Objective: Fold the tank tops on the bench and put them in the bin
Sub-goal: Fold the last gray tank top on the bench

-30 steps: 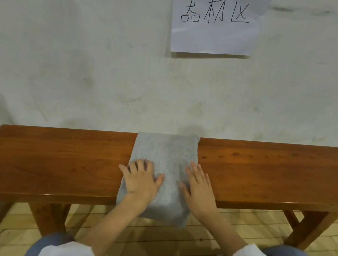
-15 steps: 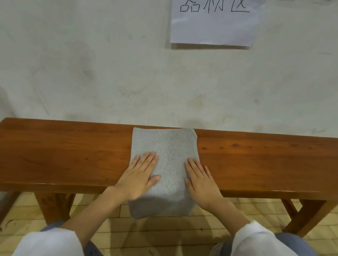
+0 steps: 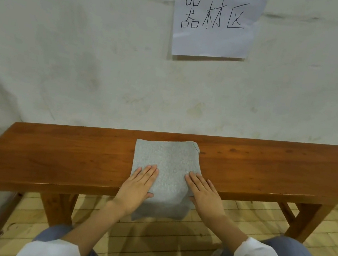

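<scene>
A grey tank top [image 3: 167, 166], folded into a narrow rectangle, lies across the middle of the brown wooden bench [image 3: 64, 157]. Its near end hangs over the bench's front edge. My left hand [image 3: 137, 187] lies flat on the cloth's left edge with straight fingers. My right hand [image 3: 204, 194] lies flat on its right edge in the same way. Both hands press the cloth near the front edge of the bench. No bin is in view.
The bench stands against a pale plaster wall [image 3: 86, 64]. A white paper sign [image 3: 215, 20] with handwritten characters hangs on the wall above the cloth. Below the bench is a yellowish tiled floor [image 3: 160, 243]. My knees in blue trousers show at the bottom.
Both hands have slid apart from the middle of the cloth to its left and right edges, fingers now straight. The cloth lies flatter.
</scene>
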`<state>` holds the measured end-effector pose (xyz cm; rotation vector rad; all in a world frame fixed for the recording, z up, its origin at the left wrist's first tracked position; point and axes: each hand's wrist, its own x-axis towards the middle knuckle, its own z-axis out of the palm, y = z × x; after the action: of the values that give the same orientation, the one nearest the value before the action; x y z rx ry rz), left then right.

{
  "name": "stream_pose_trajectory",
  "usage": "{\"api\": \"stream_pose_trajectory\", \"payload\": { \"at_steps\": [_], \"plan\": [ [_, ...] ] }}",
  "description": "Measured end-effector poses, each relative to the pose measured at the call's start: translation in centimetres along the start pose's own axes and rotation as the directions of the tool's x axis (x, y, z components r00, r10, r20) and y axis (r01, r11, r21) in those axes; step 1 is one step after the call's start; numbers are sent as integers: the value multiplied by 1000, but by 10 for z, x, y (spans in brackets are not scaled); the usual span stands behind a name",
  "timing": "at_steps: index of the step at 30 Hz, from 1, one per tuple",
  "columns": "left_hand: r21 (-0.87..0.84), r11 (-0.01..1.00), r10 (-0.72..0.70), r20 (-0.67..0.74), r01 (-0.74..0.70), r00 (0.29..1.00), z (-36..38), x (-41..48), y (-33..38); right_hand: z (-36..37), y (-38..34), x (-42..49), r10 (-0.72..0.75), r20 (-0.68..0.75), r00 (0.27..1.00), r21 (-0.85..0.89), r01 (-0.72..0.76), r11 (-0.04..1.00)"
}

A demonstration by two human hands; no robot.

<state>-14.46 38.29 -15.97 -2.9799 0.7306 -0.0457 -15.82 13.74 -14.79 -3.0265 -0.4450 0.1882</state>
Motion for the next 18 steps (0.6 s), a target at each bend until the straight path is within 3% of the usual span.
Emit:
{"api": "stream_pose_trajectory", "payload": {
  "at_steps": [4,8,11,15,18],
  "plan": [
    [-46,999,-27,9,27,1000,-3,-5,0,-3,1,0,-14,-31,999,7,15,1000],
    [-216,976,-23,-25,17,999,-22,-7,-3,-18,0,-9,-47,-89,995,63,52,997],
    [-394,916,-79,-8,69,997,-47,-9,-9,-40,-1,-14,-56,-139,989,121,73,990],
    [-520,845,-175,-45,127,983,-91,-8,-21,-75,-1,-18,59,-120,991,335,-16,942],
    [-701,700,-252,-61,138,966,-124,-4,-27,-105,2,-19,117,-167,979,468,-25,884]
  ]
}}
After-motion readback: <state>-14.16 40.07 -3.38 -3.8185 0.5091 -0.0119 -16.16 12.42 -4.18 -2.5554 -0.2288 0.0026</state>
